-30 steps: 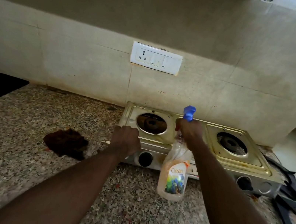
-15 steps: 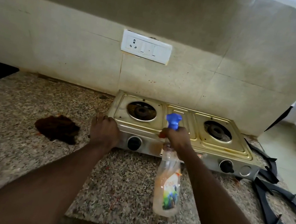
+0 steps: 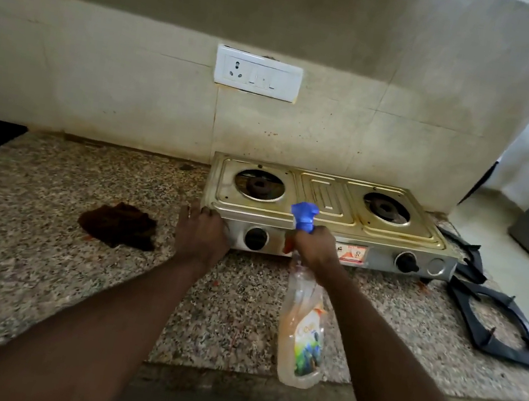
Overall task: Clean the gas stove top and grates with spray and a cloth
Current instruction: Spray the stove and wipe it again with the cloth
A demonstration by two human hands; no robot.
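At the stove (image 3: 330,211) front, left hand (image 3: 202,235) fingers curl on its corner, right hand (image 3: 316,248) grips spray bottle (image 3: 303,331); spraying step, trigger squeeze likely next.

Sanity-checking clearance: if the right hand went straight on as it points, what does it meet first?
Probably the stove, at its front edge: the right hand, gripping the spray bottle, points straight at it. The blue nozzle would likely touch first. Depth is unclear from one view.
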